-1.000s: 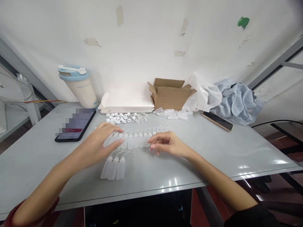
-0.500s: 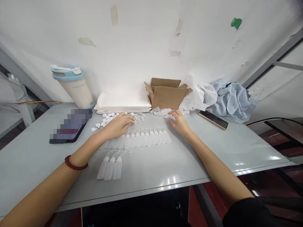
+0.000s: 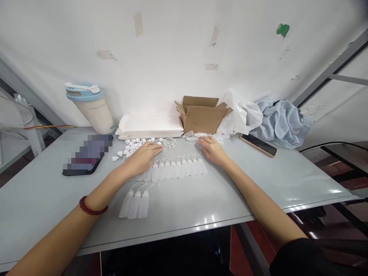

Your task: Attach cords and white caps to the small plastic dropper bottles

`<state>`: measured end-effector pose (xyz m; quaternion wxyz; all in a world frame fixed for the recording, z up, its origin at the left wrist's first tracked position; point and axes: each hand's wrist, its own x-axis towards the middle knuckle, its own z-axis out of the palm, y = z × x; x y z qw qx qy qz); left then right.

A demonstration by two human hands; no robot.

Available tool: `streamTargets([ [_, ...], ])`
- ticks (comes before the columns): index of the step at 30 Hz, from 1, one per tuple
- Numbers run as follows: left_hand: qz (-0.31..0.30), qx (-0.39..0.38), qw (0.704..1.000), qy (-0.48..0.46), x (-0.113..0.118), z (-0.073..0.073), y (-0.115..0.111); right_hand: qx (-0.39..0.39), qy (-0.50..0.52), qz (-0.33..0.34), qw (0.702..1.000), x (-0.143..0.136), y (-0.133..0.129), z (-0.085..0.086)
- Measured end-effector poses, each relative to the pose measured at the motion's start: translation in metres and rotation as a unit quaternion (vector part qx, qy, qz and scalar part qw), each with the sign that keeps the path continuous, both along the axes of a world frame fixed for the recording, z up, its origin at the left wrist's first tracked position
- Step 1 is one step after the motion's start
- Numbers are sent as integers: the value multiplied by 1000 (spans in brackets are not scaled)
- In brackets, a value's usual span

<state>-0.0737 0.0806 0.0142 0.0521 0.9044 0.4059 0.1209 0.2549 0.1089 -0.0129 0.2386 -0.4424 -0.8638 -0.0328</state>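
My left hand (image 3: pixel 140 158), with a red beaded bracelet on its wrist, is open. Its stretched fingers lie over a pile of small white caps (image 3: pixel 129 147), close to some thin white looped straps (image 3: pixel 171 143). My right hand (image 3: pixel 214 150) is also open, its fingertips at a few loose clear plastic bottles (image 3: pixel 198 136) by the cardboard box. Between and below the hands runs a row of small translucent squeeze bottles (image 3: pixel 179 168) with straps at their necks; my left hand hides part of it. Nearer to me lie three more such bottles (image 3: pixel 134 205), side by side.
Along the wall stand a tumbler (image 3: pixel 93 111), a stack of white sheets (image 3: pixel 149 126), an open cardboard box (image 3: pixel 201 117), a white plastic bag (image 3: pixel 243 115) and a crumpled blue cloth (image 3: pixel 280 122). One phone (image 3: pixel 260 145) lies right; a blurred flat item (image 3: pixel 87 157) lies left.
My right hand has shifted slightly left, over the loose bottles. My left hand has moved very little, a touch lower among the caps. The bottle rows look the same.
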Motion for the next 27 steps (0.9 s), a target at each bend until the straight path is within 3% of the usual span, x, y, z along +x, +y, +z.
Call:
streamTargets([
  [13,16,31,997,-64,-4,0,1,-46,21,-80,996,6,1,7],
  [19,-8,-1,999,-36,0,1,0,-47,25,-82,995,9,-1,9],
  [27,-9,25,1000,-10,3,-1,3,-68,8,-104,992,7,-1,10],
])
